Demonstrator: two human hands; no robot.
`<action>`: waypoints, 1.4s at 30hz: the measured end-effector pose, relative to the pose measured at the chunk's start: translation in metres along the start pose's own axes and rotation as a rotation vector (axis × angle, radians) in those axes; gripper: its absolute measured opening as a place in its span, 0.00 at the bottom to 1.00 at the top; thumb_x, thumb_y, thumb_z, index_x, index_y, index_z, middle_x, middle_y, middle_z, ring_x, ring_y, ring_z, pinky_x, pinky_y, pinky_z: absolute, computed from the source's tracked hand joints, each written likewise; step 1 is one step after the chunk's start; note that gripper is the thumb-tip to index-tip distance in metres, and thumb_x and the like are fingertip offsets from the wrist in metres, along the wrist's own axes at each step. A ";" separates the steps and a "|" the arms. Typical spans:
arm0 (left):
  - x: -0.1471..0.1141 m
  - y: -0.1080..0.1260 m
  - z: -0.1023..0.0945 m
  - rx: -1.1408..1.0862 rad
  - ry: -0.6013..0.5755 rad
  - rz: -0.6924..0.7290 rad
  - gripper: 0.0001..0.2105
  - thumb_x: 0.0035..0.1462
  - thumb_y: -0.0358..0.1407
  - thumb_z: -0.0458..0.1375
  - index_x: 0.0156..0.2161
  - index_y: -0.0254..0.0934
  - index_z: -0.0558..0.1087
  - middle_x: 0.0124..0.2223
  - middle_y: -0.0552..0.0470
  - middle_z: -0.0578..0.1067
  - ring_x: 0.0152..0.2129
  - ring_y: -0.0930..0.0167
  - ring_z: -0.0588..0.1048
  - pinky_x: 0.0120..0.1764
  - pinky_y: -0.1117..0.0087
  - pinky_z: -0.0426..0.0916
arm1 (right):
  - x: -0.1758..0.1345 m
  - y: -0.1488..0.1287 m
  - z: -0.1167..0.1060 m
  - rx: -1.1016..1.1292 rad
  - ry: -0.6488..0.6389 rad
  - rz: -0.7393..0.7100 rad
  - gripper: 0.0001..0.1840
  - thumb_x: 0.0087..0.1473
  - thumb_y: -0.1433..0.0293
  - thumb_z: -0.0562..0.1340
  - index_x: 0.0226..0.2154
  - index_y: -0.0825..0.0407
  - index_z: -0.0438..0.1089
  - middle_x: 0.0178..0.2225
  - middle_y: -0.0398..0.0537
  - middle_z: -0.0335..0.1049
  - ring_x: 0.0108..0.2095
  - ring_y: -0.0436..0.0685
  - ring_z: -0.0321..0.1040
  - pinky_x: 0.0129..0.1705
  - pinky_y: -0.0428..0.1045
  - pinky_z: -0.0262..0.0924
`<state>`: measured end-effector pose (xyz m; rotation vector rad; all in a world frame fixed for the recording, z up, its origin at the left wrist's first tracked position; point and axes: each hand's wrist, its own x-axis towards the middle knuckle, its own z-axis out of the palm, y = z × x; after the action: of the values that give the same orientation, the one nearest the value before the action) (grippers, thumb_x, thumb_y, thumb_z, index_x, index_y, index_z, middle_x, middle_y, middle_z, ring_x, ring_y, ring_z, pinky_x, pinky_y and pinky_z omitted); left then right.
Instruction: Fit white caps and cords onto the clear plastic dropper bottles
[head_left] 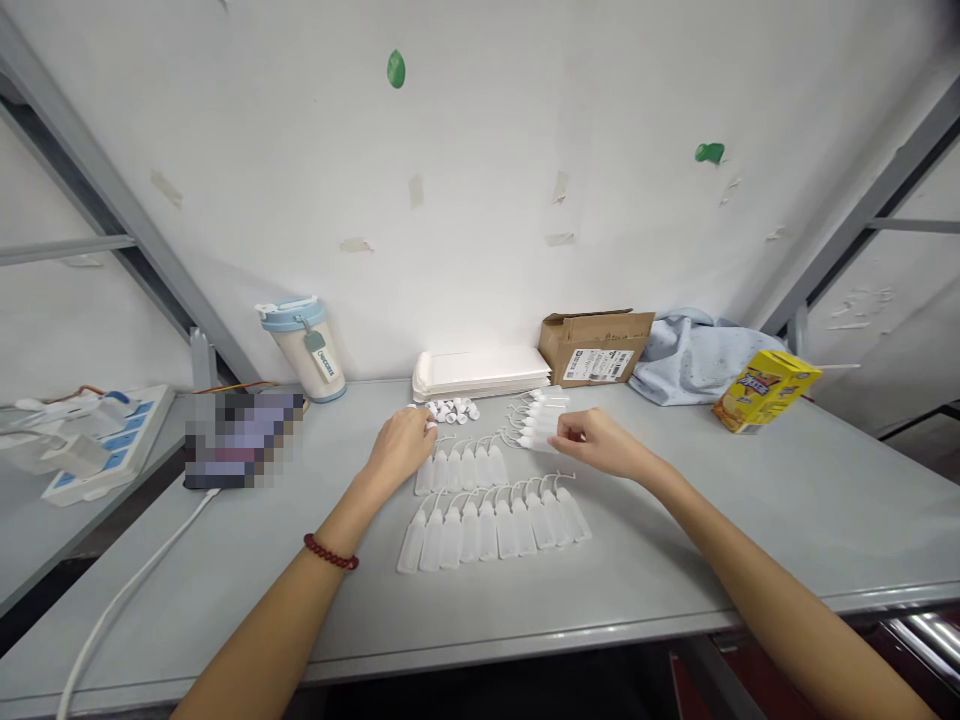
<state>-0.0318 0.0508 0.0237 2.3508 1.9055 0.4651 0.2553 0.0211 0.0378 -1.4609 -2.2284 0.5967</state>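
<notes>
you're apparently handling small bottles (pixel 487 530), set in center-frame rows.
your left hand's (pixel 409 440) fingers bunch beside the white caps (pixel 453 412); your right hand's (pixel 589 440) curl nearly closed at the upper cluster (pixel 541 421); any grip can't be told. next seems to call for a light pinch. the desk (pixel 810 480) gives room center-right; its front edge (pixel 540 640) crosses lower frame.

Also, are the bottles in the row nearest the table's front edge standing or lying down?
Lying down: the front-row bottles lie side by side on the table, bases nearer the camera, necks toward the wall.
</notes>
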 end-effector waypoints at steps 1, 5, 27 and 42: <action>-0.001 0.002 -0.001 -0.011 0.009 -0.005 0.13 0.54 0.30 0.48 0.41 0.33 0.72 0.36 0.44 0.76 0.35 0.62 0.74 0.34 0.67 0.64 | -0.002 -0.002 -0.004 0.041 -0.132 0.040 0.16 0.51 0.66 0.55 0.15 0.53 0.58 0.16 0.41 0.61 0.18 0.47 0.51 0.21 0.45 0.46; -0.004 0.013 -0.002 -0.060 0.042 -0.008 0.14 0.53 0.32 0.50 0.45 0.32 0.68 0.38 0.46 0.76 0.35 0.65 0.74 0.35 0.69 0.65 | -0.009 -0.009 -0.012 0.172 -0.676 0.117 0.17 0.49 0.65 0.56 0.14 0.54 0.61 0.13 0.41 0.63 0.15 0.46 0.54 0.21 0.44 0.51; -0.034 0.062 -0.012 -0.844 -0.306 0.153 0.13 0.53 0.40 0.55 0.40 0.37 0.76 0.40 0.48 0.76 0.29 0.70 0.74 0.31 0.71 0.70 | -0.013 -0.022 -0.006 0.526 -0.408 -0.013 0.15 0.50 0.60 0.60 0.21 0.54 0.63 0.21 0.45 0.70 0.22 0.51 0.70 0.22 0.43 0.58; -0.034 0.068 -0.011 -1.114 -0.284 0.136 0.09 0.51 0.36 0.58 0.38 0.34 0.73 0.37 0.48 0.75 0.28 0.72 0.73 0.35 0.69 0.69 | -0.013 -0.033 0.020 0.680 -0.304 -0.117 0.06 0.50 0.72 0.55 0.30 0.55 0.67 0.25 0.42 0.66 0.22 0.49 0.64 0.27 0.46 0.61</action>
<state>0.0230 0.0017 0.0445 1.6408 0.9290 0.8518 0.2249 -0.0053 0.0382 -0.9272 -1.9861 1.4378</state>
